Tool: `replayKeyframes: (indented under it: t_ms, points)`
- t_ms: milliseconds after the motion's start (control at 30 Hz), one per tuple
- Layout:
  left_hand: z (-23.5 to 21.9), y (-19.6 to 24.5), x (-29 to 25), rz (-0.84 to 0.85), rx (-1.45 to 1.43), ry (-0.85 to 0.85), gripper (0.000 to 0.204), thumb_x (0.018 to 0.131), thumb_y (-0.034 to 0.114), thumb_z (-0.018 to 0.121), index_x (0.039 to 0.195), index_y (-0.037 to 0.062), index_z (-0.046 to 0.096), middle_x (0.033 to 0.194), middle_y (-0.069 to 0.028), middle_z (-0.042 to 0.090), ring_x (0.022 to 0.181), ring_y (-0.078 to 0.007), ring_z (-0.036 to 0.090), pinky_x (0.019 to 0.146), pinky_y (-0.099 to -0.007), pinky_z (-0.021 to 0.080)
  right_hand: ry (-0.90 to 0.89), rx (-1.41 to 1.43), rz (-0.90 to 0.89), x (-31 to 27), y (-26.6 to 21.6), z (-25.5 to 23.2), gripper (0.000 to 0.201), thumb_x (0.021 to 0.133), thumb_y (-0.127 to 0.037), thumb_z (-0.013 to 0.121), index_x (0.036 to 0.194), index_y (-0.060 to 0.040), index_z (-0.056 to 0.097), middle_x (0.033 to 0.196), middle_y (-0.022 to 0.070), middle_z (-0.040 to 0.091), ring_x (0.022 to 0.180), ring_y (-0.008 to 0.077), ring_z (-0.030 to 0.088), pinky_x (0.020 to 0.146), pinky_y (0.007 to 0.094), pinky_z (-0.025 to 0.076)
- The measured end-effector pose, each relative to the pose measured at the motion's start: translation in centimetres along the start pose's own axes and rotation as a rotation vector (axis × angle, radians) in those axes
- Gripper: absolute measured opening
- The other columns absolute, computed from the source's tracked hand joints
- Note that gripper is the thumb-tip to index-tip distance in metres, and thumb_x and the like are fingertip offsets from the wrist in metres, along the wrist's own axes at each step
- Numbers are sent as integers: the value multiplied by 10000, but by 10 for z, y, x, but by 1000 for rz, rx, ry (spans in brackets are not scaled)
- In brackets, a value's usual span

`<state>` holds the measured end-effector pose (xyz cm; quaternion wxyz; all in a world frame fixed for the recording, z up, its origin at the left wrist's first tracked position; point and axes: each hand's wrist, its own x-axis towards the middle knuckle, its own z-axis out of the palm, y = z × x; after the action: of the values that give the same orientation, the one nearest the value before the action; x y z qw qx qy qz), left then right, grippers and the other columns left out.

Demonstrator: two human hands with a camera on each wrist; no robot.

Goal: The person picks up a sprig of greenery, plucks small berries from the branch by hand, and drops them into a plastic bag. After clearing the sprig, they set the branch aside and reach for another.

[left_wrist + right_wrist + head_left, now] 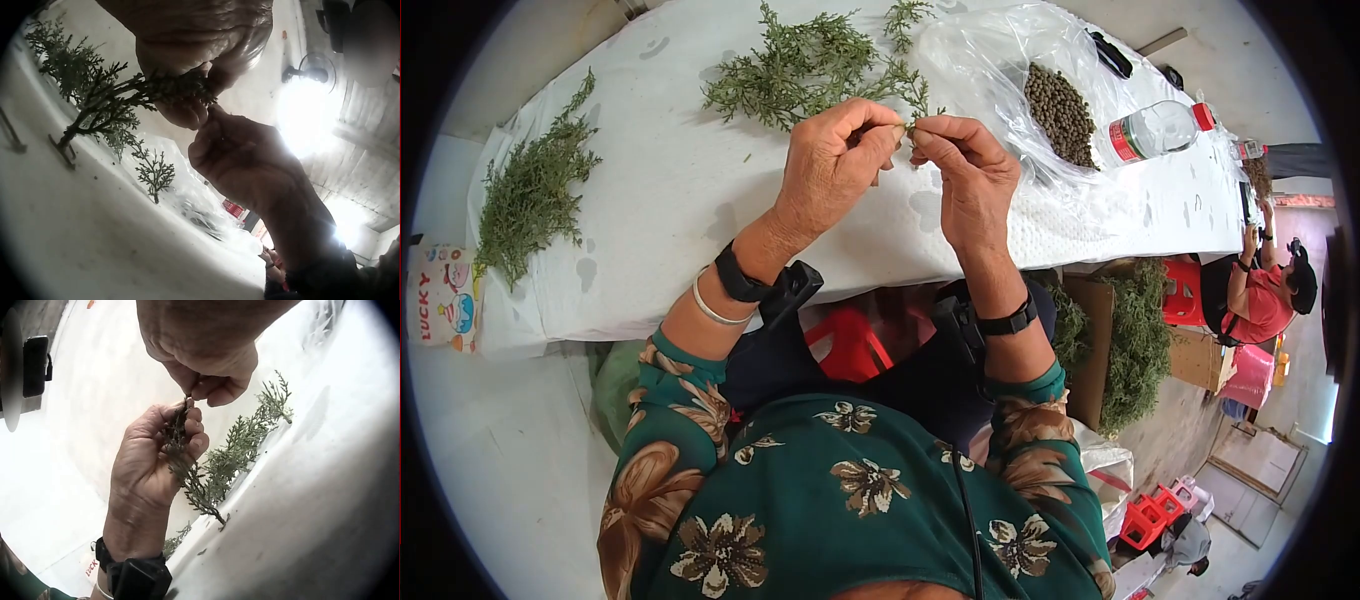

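Note:
Over the white-covered table, both hands meet fingertip to fingertip in the head view. My left hand (832,165) holds a green cypress-like sprig (177,439), its leafy part lying against the palm in the right wrist view. The thumb and forefinger of my right hand (975,180) pinch the thin end of that sprig right beside the left fingertips. Just beyond the hands lies a loose heap of green sprigs (805,65). In the left wrist view, sprigs (103,103) show behind the left hand, which is dark against the light.
A clear plastic bag (970,50) with small brown pellets (1060,115) lies right of the hands, beside a clear bottle (1155,132) with a red cap. More greenery (535,190) lies at the table's left end. Beneath the right side stands a cardboard box (1088,350) near more greenery.

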<state>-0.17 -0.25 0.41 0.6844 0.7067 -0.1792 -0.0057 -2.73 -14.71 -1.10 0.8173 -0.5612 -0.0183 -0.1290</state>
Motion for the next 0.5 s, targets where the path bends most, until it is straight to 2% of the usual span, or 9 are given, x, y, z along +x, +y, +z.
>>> replayKeyframes:
  t_ms: [500]
  points:
    - [-4, 0, 2, -57, -89, -75, 134, 853, 126, 550, 848, -4, 583, 650, -16, 557, 537, -58, 509, 465, -203, 432, -49, 115, 53, 3, 1, -4, 117, 791, 42, 592, 907, 43, 615, 833, 109, 632, 696, 156, 587, 636, 276, 478]
